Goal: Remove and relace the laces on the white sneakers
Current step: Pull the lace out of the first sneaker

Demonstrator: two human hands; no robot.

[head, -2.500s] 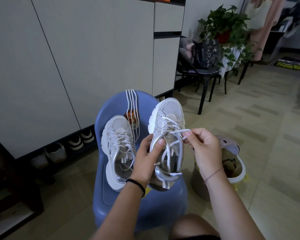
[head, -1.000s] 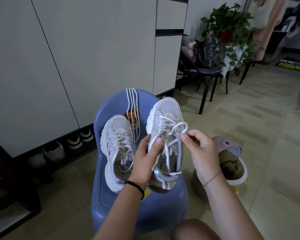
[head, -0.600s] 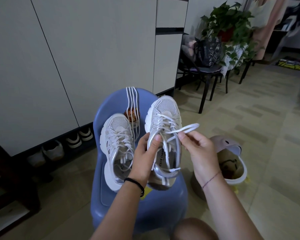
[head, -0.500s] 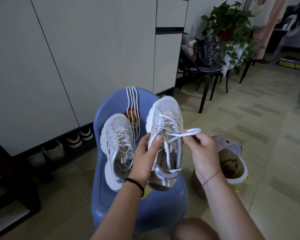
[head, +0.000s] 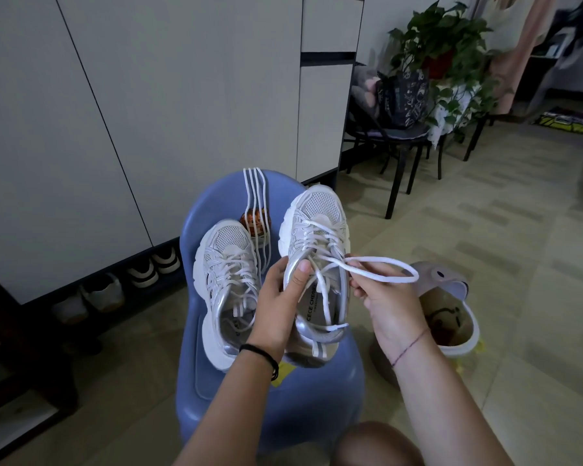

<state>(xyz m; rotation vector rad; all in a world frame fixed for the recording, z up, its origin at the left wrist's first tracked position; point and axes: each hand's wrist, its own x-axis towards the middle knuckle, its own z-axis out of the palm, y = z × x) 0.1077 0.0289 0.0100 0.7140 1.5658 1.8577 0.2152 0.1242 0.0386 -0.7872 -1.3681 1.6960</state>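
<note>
— Any change since the prior frame?
— The lace loop (head: pixel 394 281) had drawn out longer toward 3 o'clock.
— The hands?
— The left hand (head: pixel 280 297) gripped the mesh-toed, silver-trimmed sneaker (head: pixel 320 210) above the blue plastic chair (head: pixel 283 408). The right hand (head: pixel 384 297) pinched the flat white loop. The second sneaker (head: pixel 229 250) lay on the chair at 9 o'clock.

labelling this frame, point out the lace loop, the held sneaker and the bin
lace loop (head: pixel 416 276): head view, far right end of the loop
held sneaker (head: pixel 320 205): head view, toe mesh
bin (head: pixel 474 332): head view, white rim on the right
</note>
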